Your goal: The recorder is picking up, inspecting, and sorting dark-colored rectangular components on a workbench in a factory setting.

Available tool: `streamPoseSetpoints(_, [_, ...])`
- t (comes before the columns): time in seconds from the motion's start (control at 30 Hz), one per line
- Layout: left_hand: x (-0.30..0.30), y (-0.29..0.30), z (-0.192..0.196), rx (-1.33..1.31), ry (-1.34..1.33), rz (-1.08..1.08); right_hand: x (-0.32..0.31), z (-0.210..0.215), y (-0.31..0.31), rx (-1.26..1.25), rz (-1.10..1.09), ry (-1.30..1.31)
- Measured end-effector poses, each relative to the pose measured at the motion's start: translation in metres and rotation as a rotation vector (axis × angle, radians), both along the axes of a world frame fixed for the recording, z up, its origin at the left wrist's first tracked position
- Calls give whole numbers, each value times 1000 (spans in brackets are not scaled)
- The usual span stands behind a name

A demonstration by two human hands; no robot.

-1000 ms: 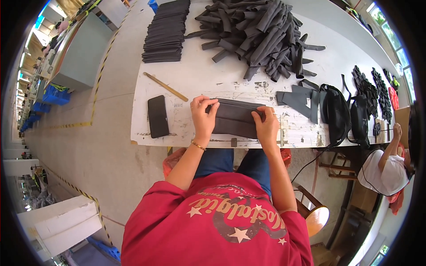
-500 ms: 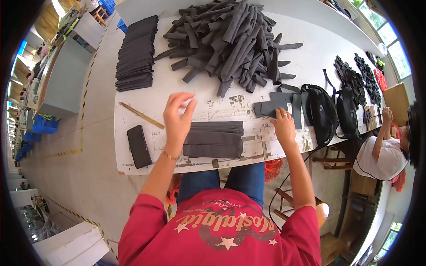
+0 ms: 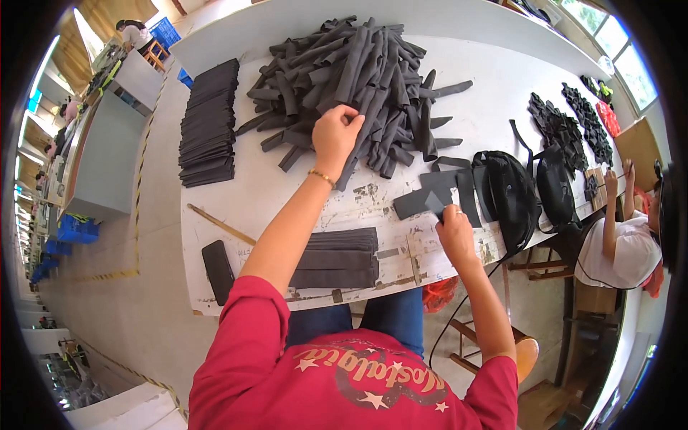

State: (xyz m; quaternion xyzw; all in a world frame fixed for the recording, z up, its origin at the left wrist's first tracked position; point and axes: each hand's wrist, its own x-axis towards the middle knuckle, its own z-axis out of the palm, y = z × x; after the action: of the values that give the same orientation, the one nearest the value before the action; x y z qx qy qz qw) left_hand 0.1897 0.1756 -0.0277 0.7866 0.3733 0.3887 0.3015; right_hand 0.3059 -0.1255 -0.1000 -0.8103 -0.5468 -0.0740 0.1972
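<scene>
At the near side of a heaped pile of dark grey rolled fabric strips (image 3: 358,68), my left hand (image 3: 335,142) pinches a strip (image 3: 365,136) that slants toward me. My right hand (image 3: 456,235) is closed on a small grey pointed flat piece (image 3: 434,202), its exact kind unclear. Under that piece lie flat dark grey fabric pieces (image 3: 412,206), with a narrow band (image 3: 468,197) beside them. A flattened stack of dark grey strips (image 3: 337,259) lies near the table's front edge, partly behind my left forearm.
A tall row of stacked dark strips (image 3: 208,122) lies at the left of the white table (image 3: 287,190). A wooden stick (image 3: 218,223) and black phone (image 3: 217,271) are nearer. Black bags (image 3: 507,204) stand at right, beyond which a person (image 3: 620,236) works.
My left hand has moved forward from above the flattened stack to the pile and closed on a strip. My right hand has closed and lifted a small grey piece. The view has shifted.
</scene>
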Motion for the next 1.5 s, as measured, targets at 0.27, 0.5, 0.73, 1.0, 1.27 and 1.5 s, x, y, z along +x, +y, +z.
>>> streamPoseSetpoints(0.27, [-96,-74,34,-364,-194,-130,-64,79,0,265,-4,608])
streamPoseSetpoints(0.5, [-145,-115,14,-1041,-738,-218,-136,106,-3,456,69,1010])
streamPoseSetpoints(0.73, [-166,-131,13,-1103,-735,-88,-165,116,-15,379,227,766])
streamPoseSetpoints(1.0, [-173,-149,15,-1256,-1052,-380,-193,112,-7,427,281,725])
streamPoseSetpoints(1.27, [-185,-154,24,-1290,-941,-335,-193,108,12,388,296,445])
streamPoseSetpoints(1.5, [-192,-134,6,-1352,-1014,-286,-180,104,-4,436,196,574])
